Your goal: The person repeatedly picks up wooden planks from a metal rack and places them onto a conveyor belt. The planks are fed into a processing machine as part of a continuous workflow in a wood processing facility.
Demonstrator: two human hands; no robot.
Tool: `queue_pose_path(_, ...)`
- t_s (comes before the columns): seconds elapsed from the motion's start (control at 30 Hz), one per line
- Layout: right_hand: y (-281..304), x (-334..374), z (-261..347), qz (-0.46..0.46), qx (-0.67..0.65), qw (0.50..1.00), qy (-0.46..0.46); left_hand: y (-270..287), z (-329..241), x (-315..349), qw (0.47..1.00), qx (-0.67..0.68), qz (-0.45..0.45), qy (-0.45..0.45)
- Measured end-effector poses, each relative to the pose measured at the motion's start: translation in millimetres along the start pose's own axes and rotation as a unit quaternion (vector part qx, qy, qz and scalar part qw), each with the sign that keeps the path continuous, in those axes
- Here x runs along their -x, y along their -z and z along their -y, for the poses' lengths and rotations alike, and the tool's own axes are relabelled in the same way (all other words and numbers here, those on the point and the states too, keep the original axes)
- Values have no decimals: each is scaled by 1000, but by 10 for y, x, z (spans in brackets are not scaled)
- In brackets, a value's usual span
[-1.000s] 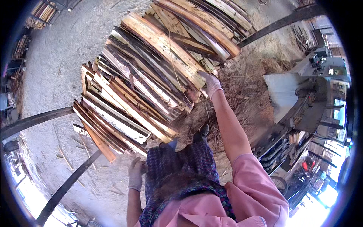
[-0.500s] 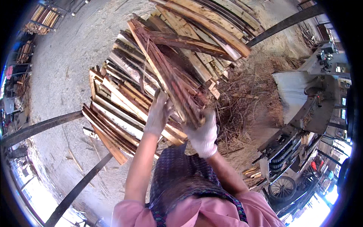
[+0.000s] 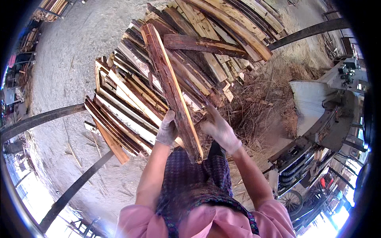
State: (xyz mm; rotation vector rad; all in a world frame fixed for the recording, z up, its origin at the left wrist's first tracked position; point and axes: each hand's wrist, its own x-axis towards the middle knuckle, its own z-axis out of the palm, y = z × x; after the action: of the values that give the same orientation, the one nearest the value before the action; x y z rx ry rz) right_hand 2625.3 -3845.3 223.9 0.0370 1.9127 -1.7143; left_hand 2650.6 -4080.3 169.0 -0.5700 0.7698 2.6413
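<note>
Your left gloved hand (image 3: 166, 129) grips the left edge of the bark-edged board (image 3: 170, 85), near its lower end; its fingers are partly hidden behind the wood. Your right gloved hand (image 3: 222, 134) is blurred, its fingers spread and released, just right of the board. The board's near end lies over your patterned apron (image 3: 193, 176), its far end above the stack of boards (image 3: 133, 113). Step in hand, as judged: handling this single board. Next move probably calls for closing your right hand on its free edge, clear of the crosswise board (image 3: 206, 45) beyond.
</note>
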Motion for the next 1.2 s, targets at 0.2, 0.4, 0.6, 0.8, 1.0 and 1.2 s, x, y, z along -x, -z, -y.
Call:
queue_pose_path(0.2, -469, -890, 632, 183, -204, 925, -263, -185, 13, 303, 997, -55, -57, 13)
queue_pose_path(0.4, -639, -574, 96, 149, -309, 921, -183, -170, 89, 628, 972, -194, -129, 0)
queue_pose_path(0.6, -466, -352, -204, 86, -93, 984, -123, -67, 149, 887, 924, -152, -332, -117)
queue_pose_path(0.8, -455, -111, 105, 62, -132, 984, -101, -392, 193, 984, 914, -254, -290, -124)
queue_pose_path(1.0, -153, 180, 507, 12, -42, 995, -92, -886, 420, 1010, 815, -479, -236, -227)
queue_pose_path(1.2, 445, 717, 835, -11, -96, 994, -50, -1656, 613, 937, 808, -504, -85, -292)
